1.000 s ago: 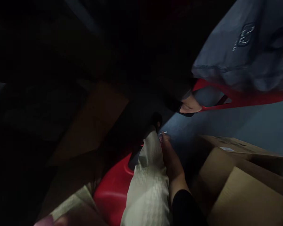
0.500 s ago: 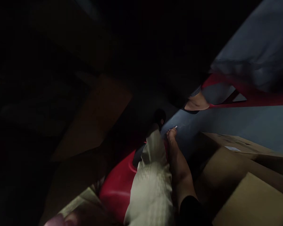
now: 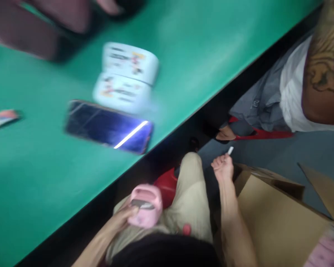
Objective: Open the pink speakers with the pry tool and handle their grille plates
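Note:
My left hand point(image 3: 126, 216) is closed around a pink plastic item with a loop handle point(image 3: 146, 207). A grey slot or panel shows on its face; its exact kind is unclear. It is held over my lap, below the table edge. Out to the right, my right hand point(image 3: 223, 167) is closed, with a short white stick point(image 3: 231, 150) jutting from it beside the cardboard box. A small round red thing point(image 3: 186, 229) rests against my trouser leg.
The green table point(image 3: 58, 189) carries a phone point(image 3: 108, 126), a white printed case point(image 3: 125, 78) and blurred dark pinkish items point(image 3: 22, 29). An open cardboard box point(image 3: 278, 222) stands at my right. Another person's tattooed arm point(image 3: 323, 81) is at upper right, near a red stool point(image 3: 267, 134).
My view has risen from the dark space beneath the table to above it. The pink item in my left hand now shows. My right hand still grips the white stick.

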A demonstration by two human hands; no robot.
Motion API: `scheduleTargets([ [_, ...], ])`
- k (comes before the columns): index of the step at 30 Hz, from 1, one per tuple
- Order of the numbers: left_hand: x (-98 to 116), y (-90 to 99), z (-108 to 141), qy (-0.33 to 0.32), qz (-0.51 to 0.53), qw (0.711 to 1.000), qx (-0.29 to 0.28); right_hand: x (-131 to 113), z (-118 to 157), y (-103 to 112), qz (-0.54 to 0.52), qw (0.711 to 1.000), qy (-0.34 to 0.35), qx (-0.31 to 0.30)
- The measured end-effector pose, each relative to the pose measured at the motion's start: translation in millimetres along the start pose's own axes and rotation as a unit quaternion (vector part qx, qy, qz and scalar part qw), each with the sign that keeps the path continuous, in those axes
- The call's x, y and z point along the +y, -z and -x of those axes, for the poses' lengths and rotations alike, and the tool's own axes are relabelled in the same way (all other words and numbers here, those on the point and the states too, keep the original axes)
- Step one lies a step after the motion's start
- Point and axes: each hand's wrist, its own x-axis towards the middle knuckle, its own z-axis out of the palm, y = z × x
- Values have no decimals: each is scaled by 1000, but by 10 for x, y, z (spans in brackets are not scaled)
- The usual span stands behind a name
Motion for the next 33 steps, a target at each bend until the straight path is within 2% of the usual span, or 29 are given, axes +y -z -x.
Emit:
scheduleTargets([
  [1, -5, -60, 32, -46, 22, 999, -5, -93, 282, -74, -11, 999, 19, -36],
  [4, -125, -243, 56, -143, 78, 983, -79, -205, 975, -246, -18, 974, 77, -211],
  [6, -301, -307, 52, -181, 119, 969, -114, -150, 1289, -329, 13, 956, 55, -286],
  [8, -537, -322, 76, -200, 150, 960, -122, -26, 1509, -383, 37, 946, 3, -323],
  [11, -899, -296, 190, -217, 187, 949, -128, 195, 1744, -395, 28, 943, -52, -327],
  [13, -1075, -271, 295, -231, 205, 940, -148, 316, 1872, -368, 24, 945, -47, -322],
  [17, -1246, -220, 442, -255, 199, 930, -176, 475, 2031, -328, 42, 941, 37, -332],
  [22, -1370, -195, 500, -275, 184, 927, -179, 583, 2068, -268, 78, 917, 147, -363],
  [25, -1478, -233, 565, -278, 188, 925, -179, 703, 2156, -92, 79, 907, 197, -363],
  [28, -1564, -314, 650, -281, 201, 925, -161, 898, 2324, 155, 129, 897, 260, -333],
  [30, -1581, -376, 700, -289, 217, 921, -145, 1026, 2447, 289, 191, 881, 264, -344],
  [31, -1577, -404, 721, -298, 225, 918, -138, 1075, 2501, 334, 225, 866, 253, -368],
  [33, -1553, -442, 754, -320, 232, 910, -127, 1133, 2580, 377, 299, 821, 233, -426],
])
